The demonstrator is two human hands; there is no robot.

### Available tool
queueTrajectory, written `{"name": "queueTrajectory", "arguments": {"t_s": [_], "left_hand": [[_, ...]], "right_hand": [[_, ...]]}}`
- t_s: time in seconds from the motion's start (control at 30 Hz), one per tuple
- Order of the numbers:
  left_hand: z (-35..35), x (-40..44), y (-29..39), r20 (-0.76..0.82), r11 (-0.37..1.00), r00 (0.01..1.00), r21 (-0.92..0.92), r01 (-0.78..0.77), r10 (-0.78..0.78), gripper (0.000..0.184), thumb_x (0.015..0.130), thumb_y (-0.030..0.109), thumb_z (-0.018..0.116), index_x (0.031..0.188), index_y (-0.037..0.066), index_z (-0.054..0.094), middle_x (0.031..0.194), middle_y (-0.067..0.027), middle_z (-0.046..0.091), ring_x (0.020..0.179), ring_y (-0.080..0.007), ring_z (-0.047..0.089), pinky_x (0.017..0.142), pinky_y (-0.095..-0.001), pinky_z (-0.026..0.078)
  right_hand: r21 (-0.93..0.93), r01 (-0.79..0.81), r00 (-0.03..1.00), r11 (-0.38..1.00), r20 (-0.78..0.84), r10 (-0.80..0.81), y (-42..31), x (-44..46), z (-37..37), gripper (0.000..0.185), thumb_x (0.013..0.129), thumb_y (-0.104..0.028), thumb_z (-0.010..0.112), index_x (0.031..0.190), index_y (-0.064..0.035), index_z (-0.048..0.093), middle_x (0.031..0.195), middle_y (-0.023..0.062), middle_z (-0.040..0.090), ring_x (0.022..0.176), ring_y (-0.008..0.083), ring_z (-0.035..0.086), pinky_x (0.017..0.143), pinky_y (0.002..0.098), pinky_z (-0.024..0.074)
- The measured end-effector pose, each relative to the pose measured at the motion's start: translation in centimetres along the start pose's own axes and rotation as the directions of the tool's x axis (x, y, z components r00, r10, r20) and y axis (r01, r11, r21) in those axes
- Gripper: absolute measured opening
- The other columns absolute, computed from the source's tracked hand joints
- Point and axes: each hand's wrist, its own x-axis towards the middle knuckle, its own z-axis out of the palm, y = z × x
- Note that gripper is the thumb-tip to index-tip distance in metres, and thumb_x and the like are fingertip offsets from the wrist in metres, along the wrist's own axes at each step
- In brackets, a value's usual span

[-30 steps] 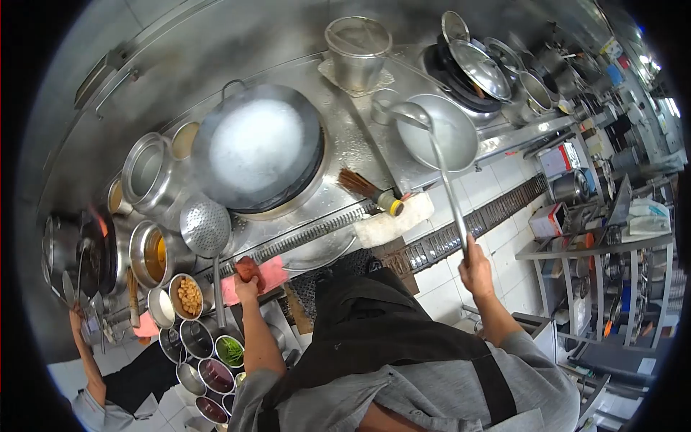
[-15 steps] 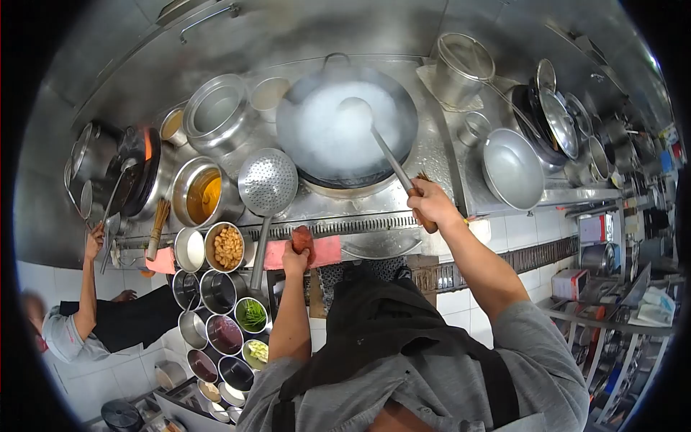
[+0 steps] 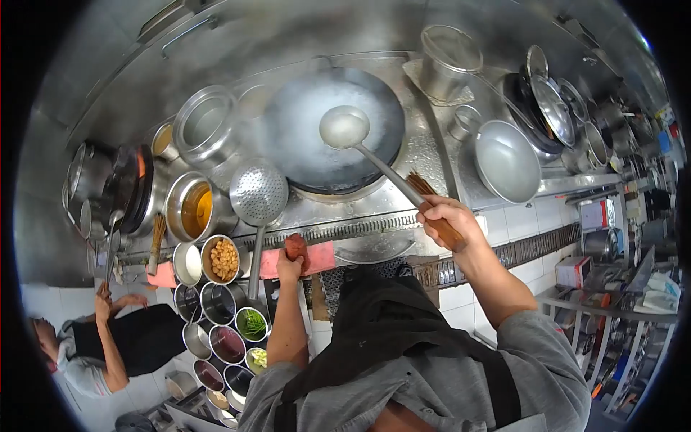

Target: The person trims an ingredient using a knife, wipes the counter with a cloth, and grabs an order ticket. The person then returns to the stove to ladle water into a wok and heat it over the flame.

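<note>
My right hand (image 3: 450,222) is wrapped round the wooden handle of a metal ladle (image 3: 345,127). The ladle's bowl is over the steaming wok (image 3: 295,147), which has whitish liquid or foam under the steam. With my left hand (image 3: 290,268) I grip a dark red cloth (image 3: 296,248) at the stove's front edge, over a pink towel (image 3: 322,257). Left of that hand rests a perforated skimmer (image 3: 258,191). Behind the ladle's handle lies a bamboo brush (image 3: 420,183).
A metal bowl (image 3: 507,162) and a strainer pot (image 3: 448,65) stand to the right. At left are a pot of orange liquid (image 3: 196,207) and several ingredient tins (image 3: 220,259). A co-worker (image 3: 111,338) holds a utensil at far left.
The ladle has moved from the right-hand bowl to the wok and is now lifted, its bowl plainly visible. Steam has thinned. The view has turned. The co-worker's arm has shifted.
</note>
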Motion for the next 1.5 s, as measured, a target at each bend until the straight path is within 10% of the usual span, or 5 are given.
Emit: {"name": "queueTrajectory", "arguments": {"t_s": [0.57, 0.83, 1.03, 1.37, 1.5], "left_hand": [[0.9, 1.6, -2.5, 0.012, 0.996, 0.999, -0.084, 0.035, -0.034, 0.053, 0.063, 0.006, 0.071, 0.110, -0.001, 0.049, 0.097, -0.0147, 0.061, 0.087, -0.0252, 0.060, 0.077, -0.0333, 0.047], [0.1, 0.4, 0.7, 0.012, 0.983, 0.998, -0.171, 0.059, -0.058, 0.050, 0.062, 0.004, 0.063, 0.110, 0.000, 0.051, 0.092, -0.0102, 0.060, 0.080, -0.0212, 0.059, 0.069, -0.0312, 0.048], [-3.2, -1.6, 10.2, 0.352, 0.412, 0.911, -0.813, 0.412, -0.216, 0.038, 0.071, 0.011, 0.053, 0.107, -0.002, 0.049, 0.083, -0.0146, 0.058, 0.062, -0.0268, 0.060, 0.048, -0.0346, 0.052], [2.8, 3.5, 20.9, 0.549, 0.457, 0.835, -0.732, 0.506, -0.045, 0.028, 0.089, 0.029, 0.050, 0.099, 0.003, 0.049, 0.088, -0.0074, 0.054, 0.059, -0.0231, 0.057, 0.053, -0.0371, 0.049], [6.2, 3.7, 23.9, 0.571, 0.227, 0.811, -0.779, 0.584, -0.127, 0.015, 0.084, 0.012, 0.047, 0.097, 0.006, 0.043, 0.074, -0.0117, 0.051, 0.051, -0.0220, 0.051, 0.051, -0.0390, 0.051]], "right_hand": [[-0.025, 0.157, 0.911, 0.987, -0.382, -0.154, -7.0, -19.0, -16.2, 0.051, 0.067, -0.007, 0.052, 0.113, 0.0154, 0.043, 0.077, 0.0138, 0.053, 0.042, 0.0149, 0.048, 0.028, 0.0219, 0.0340], [-0.669, -0.110, 0.768, 0.735, -0.526, -0.364, -3.0, -17.3, -23.8, 0.057, 0.070, -0.004, 0.055, 0.124, 0.0058, 0.040, 0.076, 0.0095, 0.054, 0.048, 0.0139, 0.050, 0.040, 0.0275, 0.0411], [-0.942, -0.232, 0.620, 0.243, -0.335, -0.709, 4.3, -17.2, -27.5, 0.066, 0.068, 0.007, 0.048, 0.132, -0.0025, 0.036, 0.065, 0.0067, 0.045, 0.058, 0.0157, 0.045, 0.058, 0.0277, 0.0422], [-0.926, -0.278, 0.601, 0.255, -0.375, -0.706, 8.5, -20.4, -22.0, 0.065, 0.068, 0.008, 0.049, 0.131, 0.0006, 0.035, 0.073, 0.0124, 0.047, 0.061, 0.0240, 0.047, 0.063, 0.0341, 0.0438], [-0.947, -0.288, 0.608, 0.142, -0.296, -0.736, 10.0, -22.4, -19.7, 0.063, 0.068, 0.009, 0.048, 0.130, 0.0005, 0.035, 0.076, 0.0154, 0.046, 0.062, 0.0305, 0.049, 0.061, 0.0393, 0.0427]]}}
